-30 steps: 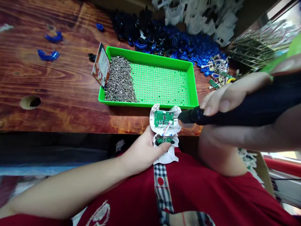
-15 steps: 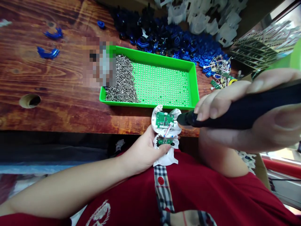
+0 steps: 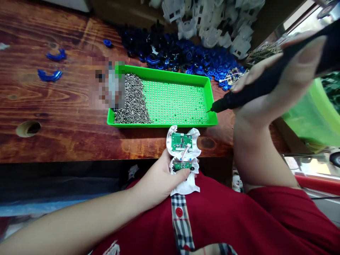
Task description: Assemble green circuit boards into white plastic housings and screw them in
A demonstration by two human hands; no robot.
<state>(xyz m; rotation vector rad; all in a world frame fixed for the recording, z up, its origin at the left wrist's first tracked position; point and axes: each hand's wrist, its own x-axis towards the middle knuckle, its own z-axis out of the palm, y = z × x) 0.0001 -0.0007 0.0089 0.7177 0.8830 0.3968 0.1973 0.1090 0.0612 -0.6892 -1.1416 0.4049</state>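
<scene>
L hand: my left hand is closed round the lower half of the white housing, thumb lying over its lower part; held just off the near table edge, above my red shirt
Housing: white plastic shell, open side up; a green circuit board sits in the upper rounded part; a 2nd small green board lower down, partly under my thumb; thin red/white wires run between the two
R hand: my right hand is wrapped tight round a black electric screwdriver; forearm upright from the lap, wrist bent left
Driver tip: the bit points down-left & sits at the right end of the green tray, close to the inner wall; can't tell if it touches a screw or the tray floor; well apart from the housing
Tray: green, perforated floor w/ rows of small holes; a heap of silver screws fills its left end; rest of floor mostly bare green
Table: dark wood table w/ a round hole near the left edge
Far side: pile of blue plastic parts behind the tray; white plastic shells stacked beyond them; two loose blue pieces at far left
Right edge: sth green & translucent below my right hand; can't tell what it is
Blurred patch: a pixelated item stands at the tray's left end; unreadable
</scene>
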